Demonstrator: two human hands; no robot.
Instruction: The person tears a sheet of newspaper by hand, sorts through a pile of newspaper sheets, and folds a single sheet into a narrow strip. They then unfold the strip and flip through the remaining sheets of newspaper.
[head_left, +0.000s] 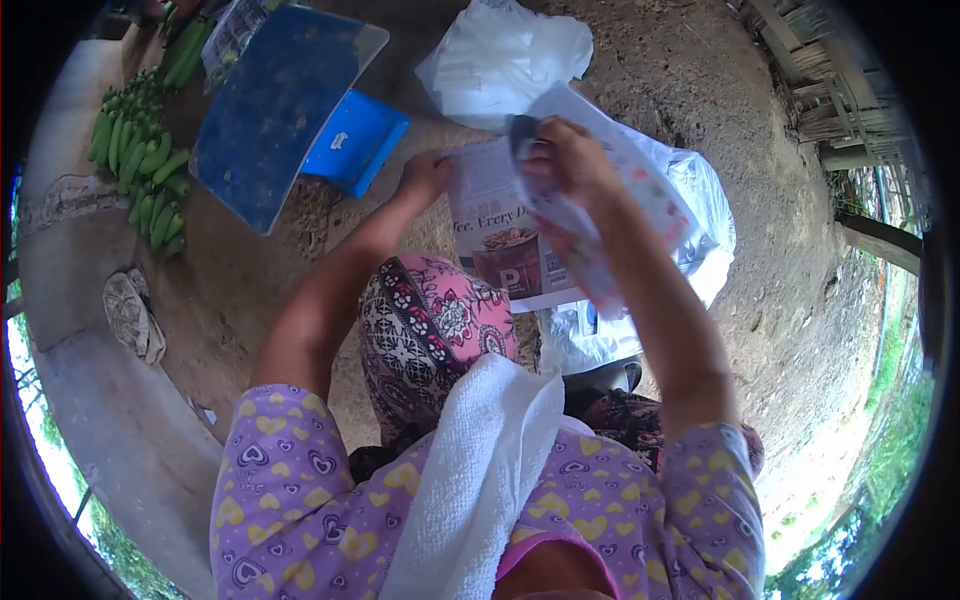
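Observation:
A printed newspaper (490, 240) is spread between my hands, with a cup picture and large lettering on its left page. My left hand (430, 174) has its fingers closed on the upper left edge of that page. Higher and to the right, my right hand (572, 160) pinches the top of the other sheets, which hang tilted and slightly blurred. Beneath and to the right of the paper lies a shiny clear plastic bag (712, 215), partly covered by it.
A white plastic bag (505, 65) lies on the dirt ground (790, 250) beyond the paper. At the upper left is a large blue panel (275, 115) over a smaller blue base (352, 145). Bunches of green bananas (145, 165) lie further left, near a crumpled pale cloth-like item (133, 315).

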